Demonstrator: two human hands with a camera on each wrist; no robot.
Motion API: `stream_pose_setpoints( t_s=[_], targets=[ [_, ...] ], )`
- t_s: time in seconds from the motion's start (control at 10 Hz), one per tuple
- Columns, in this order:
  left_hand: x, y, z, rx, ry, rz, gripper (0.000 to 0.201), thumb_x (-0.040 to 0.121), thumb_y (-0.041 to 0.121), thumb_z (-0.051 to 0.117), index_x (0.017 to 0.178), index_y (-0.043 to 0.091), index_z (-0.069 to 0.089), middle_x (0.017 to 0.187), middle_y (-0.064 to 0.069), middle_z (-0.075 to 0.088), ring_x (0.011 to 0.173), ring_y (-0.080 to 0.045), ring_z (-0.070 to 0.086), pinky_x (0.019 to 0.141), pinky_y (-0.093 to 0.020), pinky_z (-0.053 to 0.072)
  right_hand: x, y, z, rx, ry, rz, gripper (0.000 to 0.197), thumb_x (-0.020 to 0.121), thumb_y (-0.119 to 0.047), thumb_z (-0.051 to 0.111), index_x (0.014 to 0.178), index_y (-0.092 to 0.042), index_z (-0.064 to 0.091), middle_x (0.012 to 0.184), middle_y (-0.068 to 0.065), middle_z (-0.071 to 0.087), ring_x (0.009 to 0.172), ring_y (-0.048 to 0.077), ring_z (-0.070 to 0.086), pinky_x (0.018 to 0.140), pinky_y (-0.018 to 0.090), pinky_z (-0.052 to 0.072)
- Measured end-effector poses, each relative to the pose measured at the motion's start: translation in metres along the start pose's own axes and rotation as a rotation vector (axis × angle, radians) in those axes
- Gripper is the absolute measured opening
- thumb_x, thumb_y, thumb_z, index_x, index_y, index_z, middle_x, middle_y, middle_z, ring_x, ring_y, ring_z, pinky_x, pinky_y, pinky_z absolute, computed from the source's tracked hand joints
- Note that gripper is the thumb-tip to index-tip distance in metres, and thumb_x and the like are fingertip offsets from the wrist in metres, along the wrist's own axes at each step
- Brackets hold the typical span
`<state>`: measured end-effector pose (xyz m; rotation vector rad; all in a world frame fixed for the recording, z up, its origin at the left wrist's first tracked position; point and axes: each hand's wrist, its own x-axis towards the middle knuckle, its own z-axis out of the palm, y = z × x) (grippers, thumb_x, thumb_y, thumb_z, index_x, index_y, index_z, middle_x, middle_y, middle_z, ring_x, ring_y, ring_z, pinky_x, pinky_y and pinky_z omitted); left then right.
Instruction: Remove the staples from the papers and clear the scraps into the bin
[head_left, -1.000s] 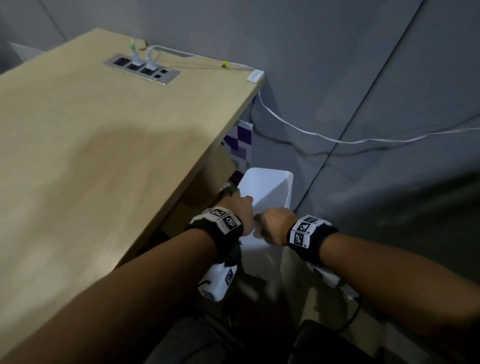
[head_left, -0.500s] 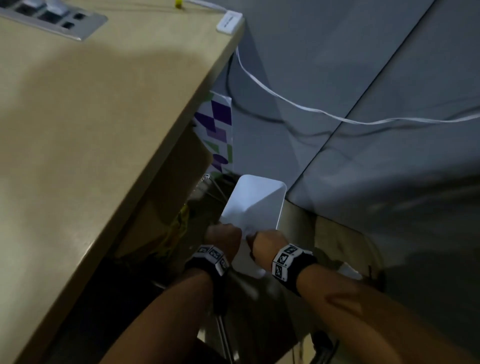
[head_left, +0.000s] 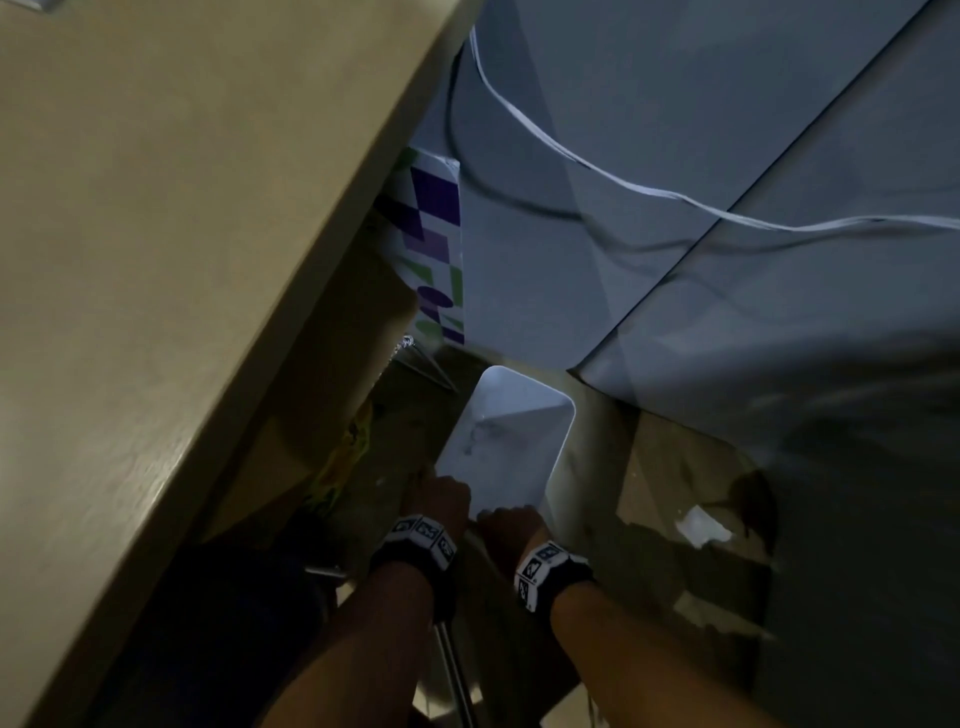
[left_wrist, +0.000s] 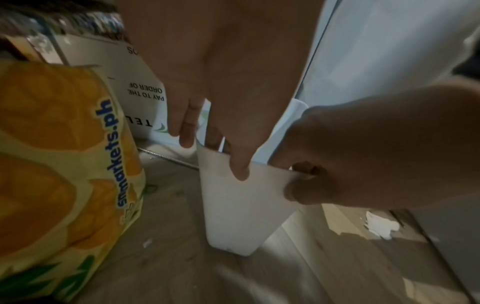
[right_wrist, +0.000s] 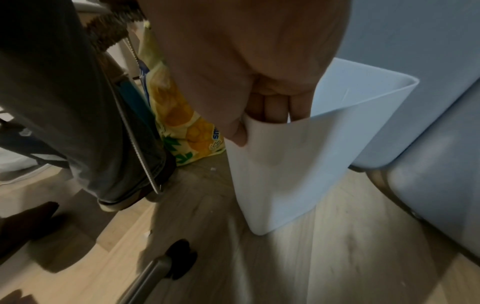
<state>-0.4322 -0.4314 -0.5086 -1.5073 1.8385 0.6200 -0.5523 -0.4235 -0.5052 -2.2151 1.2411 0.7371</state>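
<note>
A white plastic bin (head_left: 511, 441) hangs low beside the desk, its base at or just above the wooden floor; I cannot tell which. Both hands hold its near rim. In the head view my left hand (head_left: 441, 499) grips the rim's left part and my right hand (head_left: 506, 522) the right part. The left wrist view shows my left hand (left_wrist: 228, 160) with its thumb on the outer wall of the bin (left_wrist: 241, 216) and fingers inside. My right hand (right_wrist: 257, 127) pinches the bin (right_wrist: 285, 168) the same way. Dark specks lie at the bin's bottom.
The desk (head_left: 156, 260) overhangs on the left. A yellow printed bag (left_wrist: 52, 164) and a printed board (left_wrist: 135, 92) stand under it, close to the bin. Grey partition panels (head_left: 727, 312) with a white cable (head_left: 571, 156) close the right. A paper scrap (head_left: 704, 525) lies on the floor.
Both hands have carried the bin down from desk-edge height to floor level beside the desk. The head view has tilted down with it.
</note>
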Motion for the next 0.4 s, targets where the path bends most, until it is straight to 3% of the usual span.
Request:
stream_pose_setpoints(
  t_s=[0.1, 0.3, 0.4],
  targets=[
    [0.008, 0.001, 0.012, -0.063, -0.026, 0.003, 0.033, 0.102, 0.009, 0.039, 0.113, 0.007, 0.07, 0.124, -0.014, 0.068, 0.121, -0.03, 0.059, 0.115, -0.042, 0.034, 0.0, 0.004, 0.006, -0.06, -0.095, -0.006, 0.029, 0.103, -0.018, 0.044, 0.121, -0.003, 0.061, 0.122, 0.017, 0.067, 0.112, 0.035, 0.065, 0.1, 0.044, 0.045],
    [-0.009, 0.001, 0.01, -0.186, -0.012, 0.046, 0.034, 0.103, 0.014, 0.039, 0.123, 0.005, 0.065, 0.132, -0.016, 0.063, 0.123, -0.03, 0.059, 0.106, -0.038, 0.042, -0.01, 0.009, 0.004, -0.025, -0.129, 0.01, 0.03, 0.102, -0.022, 0.044, 0.122, -0.007, 0.061, 0.124, 0.014, 0.067, 0.117, 0.032, 0.061, 0.117, 0.056, 0.017],
    [-0.031, -0.005, -0.01, -0.3, -0.018, 0.038, 0.038, 0.1, 0.025, 0.044, 0.13, 0.007, 0.059, 0.138, -0.017, 0.057, 0.126, -0.033, 0.056, 0.105, -0.042, 0.046, -0.008, 0.01, -0.004, 0.074, -0.121, -0.019, 0.03, 0.103, -0.024, 0.044, 0.122, -0.01, 0.062, 0.125, 0.013, 0.065, 0.115, 0.029, 0.061, 0.111, 0.045, 0.03]
  ],
)
